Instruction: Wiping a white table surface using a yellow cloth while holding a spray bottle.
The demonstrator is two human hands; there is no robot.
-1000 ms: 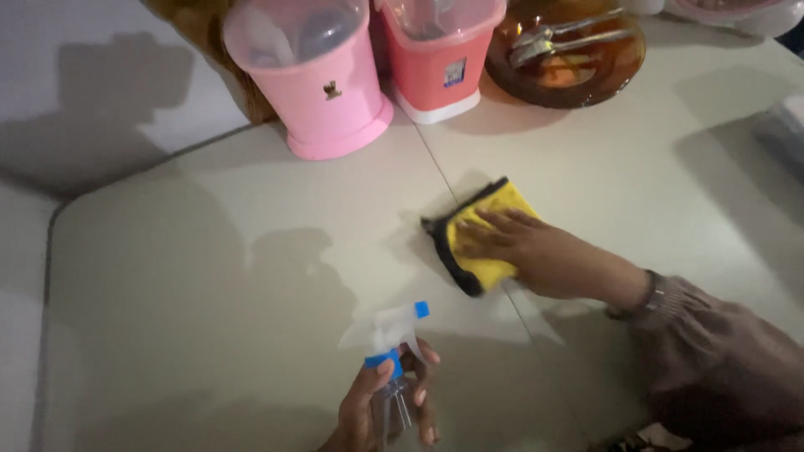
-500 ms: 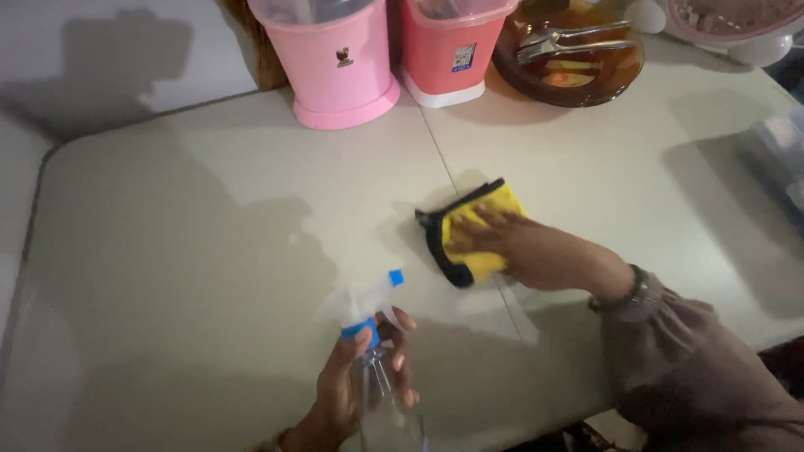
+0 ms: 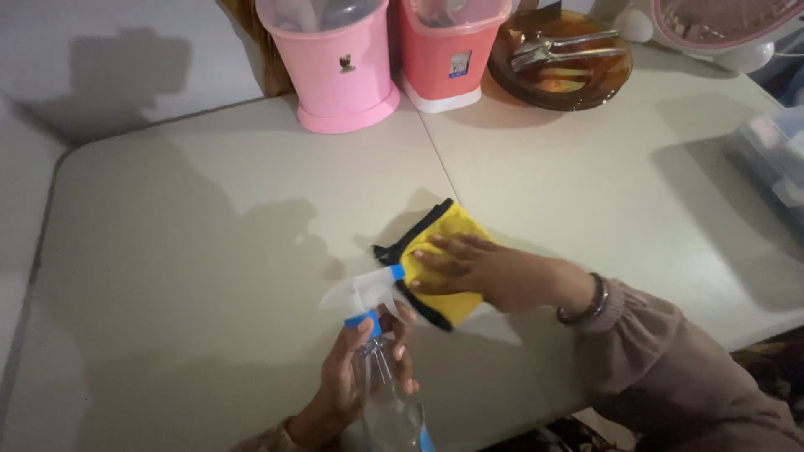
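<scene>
My right hand (image 3: 486, 269) presses flat on a folded yellow cloth with a black edge (image 3: 435, 238), which lies on the pale table (image 3: 209, 218) near its middle seam. My left hand (image 3: 356, 377) grips a clear spray bottle (image 3: 381, 402) by the neck, just below its white trigger head with the blue nozzle tip (image 3: 368, 289). The nozzle sits right beside the cloth's near-left edge. A dark bracelet is on my right wrist, and a brown sleeve covers that forearm.
At the back of the table stand a pink lidded container (image 3: 331, 63), a red lidded container (image 3: 444, 46) and a brown glass plate with metal cutlery (image 3: 557, 54). A white and pink appliance (image 3: 720, 29) sits far right, with a clear plastic box (image 3: 775, 155) at the right edge.
My right hand has slid the yellow cloth nearer and to the left, up to the bottle's nozzle. My left hand with the bottle has stayed roughly in place.
</scene>
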